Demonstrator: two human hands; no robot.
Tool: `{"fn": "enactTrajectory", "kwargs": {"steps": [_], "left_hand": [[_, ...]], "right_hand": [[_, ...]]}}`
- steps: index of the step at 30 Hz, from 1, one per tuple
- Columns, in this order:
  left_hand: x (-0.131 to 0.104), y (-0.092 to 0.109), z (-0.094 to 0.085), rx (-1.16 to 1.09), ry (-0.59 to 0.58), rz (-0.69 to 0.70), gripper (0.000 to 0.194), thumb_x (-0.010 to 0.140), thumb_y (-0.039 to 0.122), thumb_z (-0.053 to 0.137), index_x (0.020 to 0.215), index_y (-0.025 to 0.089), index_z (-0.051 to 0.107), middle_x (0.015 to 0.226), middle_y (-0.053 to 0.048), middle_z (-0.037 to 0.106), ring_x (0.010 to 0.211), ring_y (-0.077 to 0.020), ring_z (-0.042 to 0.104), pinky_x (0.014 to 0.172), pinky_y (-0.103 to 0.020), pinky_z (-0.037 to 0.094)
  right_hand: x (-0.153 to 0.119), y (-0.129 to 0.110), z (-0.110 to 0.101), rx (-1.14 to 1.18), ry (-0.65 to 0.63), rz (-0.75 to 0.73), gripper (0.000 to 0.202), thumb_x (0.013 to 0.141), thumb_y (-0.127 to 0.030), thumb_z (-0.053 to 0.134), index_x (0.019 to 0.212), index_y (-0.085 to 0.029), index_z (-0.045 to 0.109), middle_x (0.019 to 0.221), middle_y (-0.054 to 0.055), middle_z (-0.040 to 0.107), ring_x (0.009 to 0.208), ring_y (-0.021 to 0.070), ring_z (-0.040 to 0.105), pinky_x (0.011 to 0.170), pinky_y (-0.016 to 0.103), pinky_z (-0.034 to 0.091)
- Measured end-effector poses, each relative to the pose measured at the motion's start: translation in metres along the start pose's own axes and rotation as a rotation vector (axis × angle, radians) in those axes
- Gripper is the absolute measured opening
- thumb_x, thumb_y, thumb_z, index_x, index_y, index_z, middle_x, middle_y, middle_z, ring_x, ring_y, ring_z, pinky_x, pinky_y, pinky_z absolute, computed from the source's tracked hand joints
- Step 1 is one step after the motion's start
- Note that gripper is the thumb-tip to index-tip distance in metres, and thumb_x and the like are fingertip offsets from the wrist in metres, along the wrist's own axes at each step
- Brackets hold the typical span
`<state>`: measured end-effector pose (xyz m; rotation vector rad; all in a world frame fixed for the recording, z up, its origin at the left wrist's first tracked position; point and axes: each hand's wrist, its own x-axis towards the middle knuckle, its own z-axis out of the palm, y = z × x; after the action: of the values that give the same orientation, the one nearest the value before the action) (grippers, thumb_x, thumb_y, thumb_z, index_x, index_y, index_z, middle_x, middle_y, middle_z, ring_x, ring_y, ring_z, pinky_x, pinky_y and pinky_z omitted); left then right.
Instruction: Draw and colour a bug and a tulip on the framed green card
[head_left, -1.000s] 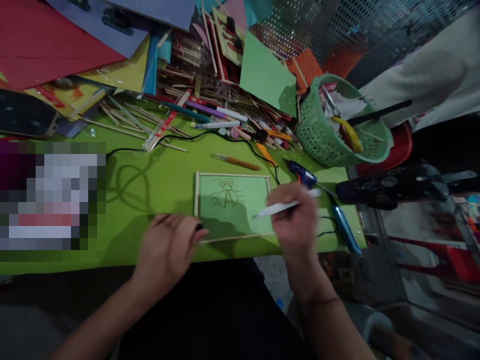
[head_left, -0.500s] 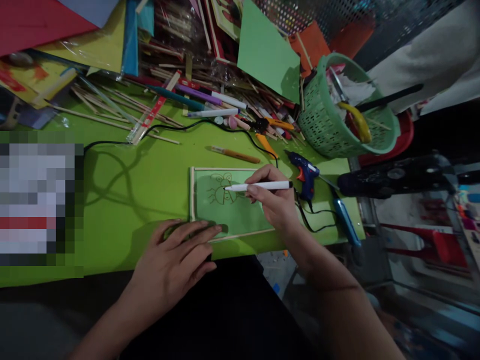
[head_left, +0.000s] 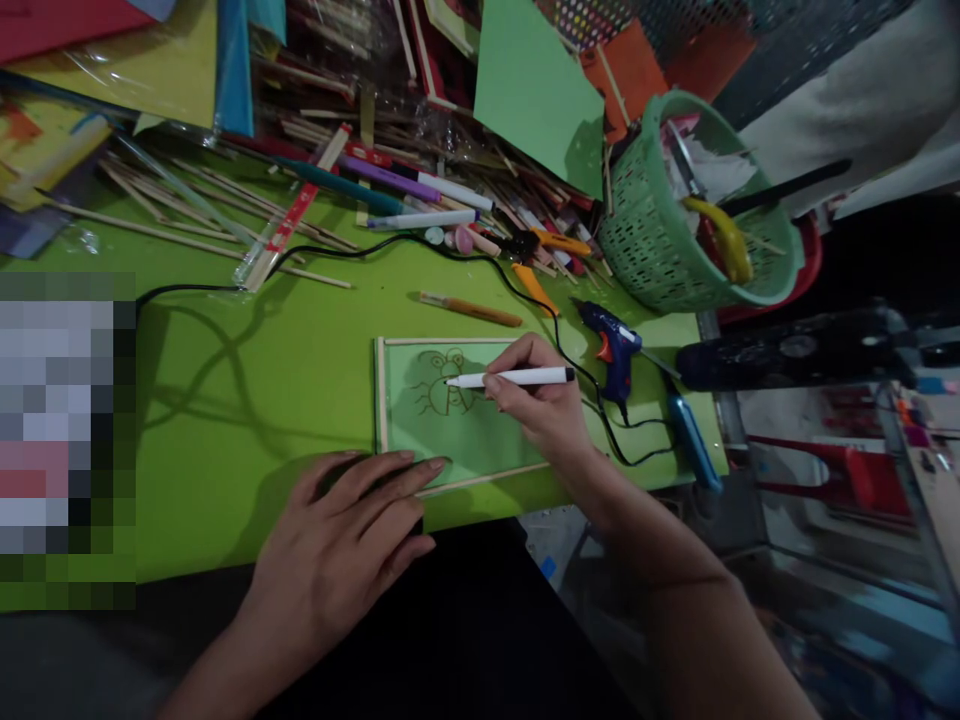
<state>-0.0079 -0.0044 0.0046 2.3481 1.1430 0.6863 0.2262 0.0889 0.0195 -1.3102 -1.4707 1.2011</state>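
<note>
A green board (head_left: pixel 480 440) edged with thin wooden sticks lies on the table near its front edge. On it is a line drawing (head_left: pixel 447 385) of a creature with round eyes and thin legs. My right hand (head_left: pixel 541 398) grips a white marker (head_left: pixel 525 377), its dark tip at the drawing. My left hand (head_left: pixel 367 515) lies with fingers spread over the board's lower left corner and the table edge, holding nothing.
Behind the board lie a brown-handled brush (head_left: pixel 472 308) and several pens and sticks. A blue glue gun (head_left: pixel 616 350) with a black cord (head_left: pixel 480 258) sits at right, near a green basket (head_left: pixel 652 230). Colored paper (head_left: pixel 536 100) is piled at the back.
The marker tip has shifted very slightly left and down across the drawing with my right hand. My left hand stays at the board's corner. The camera view has shifted a little.
</note>
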Motion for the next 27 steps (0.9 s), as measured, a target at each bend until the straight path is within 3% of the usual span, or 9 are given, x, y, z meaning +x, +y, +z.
{"fn": "enactTrajectory", "kwargs": {"steps": [9,16,22,27], "left_hand": [[-0.0002,0.0014,-0.0003,-0.008,-0.001,-0.015,0.008,0.096,0.032,0.060,0.096,0.026,0.065,0.133,0.009,0.068,0.117,-0.0225,0.061,0.097,-0.043,0.035],[-0.0019,0.0011,-0.0004,0.015,-0.024,-0.022,0.015,0.097,0.033,0.059,0.106,0.028,0.068,0.131,0.005,0.070,0.118,-0.0221,0.062,0.098,-0.042,0.036],[-0.0012,0.0015,-0.0006,0.004,-0.008,-0.017,0.010,0.096,0.033,0.060,0.098,0.027,0.068,0.132,0.007,0.069,0.118,-0.0215,0.061,0.097,-0.042,0.036],[-0.0009,0.0011,-0.0007,0.011,-0.012,-0.006,0.012,0.096,0.033,0.060,0.103,0.027,0.068,0.135,0.008,0.067,0.118,-0.0222,0.061,0.096,-0.043,0.037]], "right_hand": [[-0.0003,-0.0036,0.0009,-0.045,-0.011,-0.010,0.014,0.082,-0.029,0.074,0.084,-0.021,0.063,0.069,-0.005,0.057,0.056,0.0085,0.047,0.050,0.023,0.033],[-0.0015,-0.0067,0.0014,-0.112,-0.012,-0.015,0.012,0.082,-0.028,0.073,0.084,-0.021,0.063,0.070,-0.004,0.058,0.058,0.0093,0.047,0.050,0.023,0.035],[-0.0011,-0.0087,0.0022,-0.141,-0.018,-0.040,0.011,0.082,-0.025,0.073,0.083,-0.021,0.063,0.070,-0.004,0.060,0.057,0.0088,0.048,0.050,0.022,0.035],[-0.0006,-0.0084,0.0019,-0.153,-0.027,-0.042,0.011,0.083,-0.026,0.073,0.083,-0.021,0.063,0.070,-0.004,0.061,0.058,0.0091,0.049,0.050,0.022,0.036]]}}
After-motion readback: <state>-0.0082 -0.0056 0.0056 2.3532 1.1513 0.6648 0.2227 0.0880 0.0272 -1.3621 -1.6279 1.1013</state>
